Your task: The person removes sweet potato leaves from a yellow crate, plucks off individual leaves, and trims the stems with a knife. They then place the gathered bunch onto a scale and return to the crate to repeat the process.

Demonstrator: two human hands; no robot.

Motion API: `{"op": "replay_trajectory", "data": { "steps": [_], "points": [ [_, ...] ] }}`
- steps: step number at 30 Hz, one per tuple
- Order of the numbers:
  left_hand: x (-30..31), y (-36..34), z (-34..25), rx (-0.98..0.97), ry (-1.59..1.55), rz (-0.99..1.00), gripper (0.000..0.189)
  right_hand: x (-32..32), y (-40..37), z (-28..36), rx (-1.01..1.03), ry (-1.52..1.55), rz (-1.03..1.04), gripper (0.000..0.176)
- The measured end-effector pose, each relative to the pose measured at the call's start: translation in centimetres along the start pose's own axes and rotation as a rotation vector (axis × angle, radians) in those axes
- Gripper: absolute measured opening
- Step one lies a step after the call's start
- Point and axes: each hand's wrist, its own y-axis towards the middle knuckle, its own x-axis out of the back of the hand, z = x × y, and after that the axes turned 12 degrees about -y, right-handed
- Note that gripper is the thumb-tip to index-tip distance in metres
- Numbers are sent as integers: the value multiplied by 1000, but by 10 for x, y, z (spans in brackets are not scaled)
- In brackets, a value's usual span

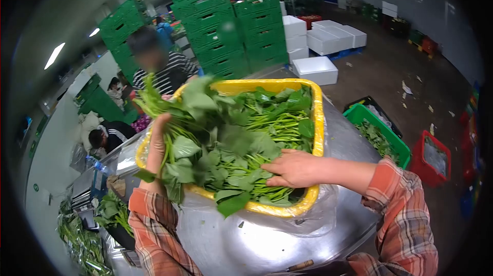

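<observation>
A yellow basket [318,122] lined with clear plastic stands in front of me, filled with leafy greens [277,127] with long green stems. At its left side my left hand [160,135] is closed around a bunch of leafy greens [197,99], its stems pointing up and left and its leaves hanging over the basket. That bunch is partly blurred. Inside the basket, near the front right corner, my right hand [291,168] lies on the stems with its fingers stretched out; the fingertips are partly among the greens.
The basket rests on a metal table [257,242]; a wooden-handled tool [300,264] lies at its near edge. To the right are a green crate [403,153] of greens and a red crate [436,173]. Green crates [210,29] and white foam boxes [316,70] are stacked behind. A person [172,75] faces me across the table.
</observation>
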Motion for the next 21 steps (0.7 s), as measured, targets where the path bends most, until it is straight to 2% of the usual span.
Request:
{"op": "replay_trajectory", "data": {
  "steps": [2,3,4,8,9,10,11,12,14,16,18,20,21],
  "points": [
    [33,-8,-36,-82,-270,116,45,3,1,-1,-15,24,-2,57],
    [31,-27,-53,-280,-302,91,43,7,1,1,-22,22,1,56],
    [59,-36,-67,-404,-319,56,42,10,1,3,-22,20,6,55],
    [98,-145,-95,-544,-367,-16,42,15,2,5,-9,53,-49,55],
    [95,-174,-95,-574,-386,-29,41,33,1,13,9,-56,-107,54],
    [88,-210,-89,-442,-404,61,47,45,-1,21,23,-159,-169,53],
    [66,-242,-80,-424,-389,-32,50,41,1,24,79,-128,-556,54],
    [45,-267,-68,-406,-381,-119,54,57,1,44,131,4,-649,52],
    [20,-311,-33,-253,-315,-397,62,73,-4,86,223,398,-590,49],
    [15,-346,3,-133,-238,-477,63,61,0,134,350,874,-352,54],
    [20,-370,41,-115,-15,-490,57,20,10,183,432,1017,-256,72],
    [3,-385,65,-3,180,-521,51,-23,23,222,420,926,-352,94],
    [-5,-390,68,170,523,-505,47,-31,21,241,397,877,-369,95]
  ]
}}
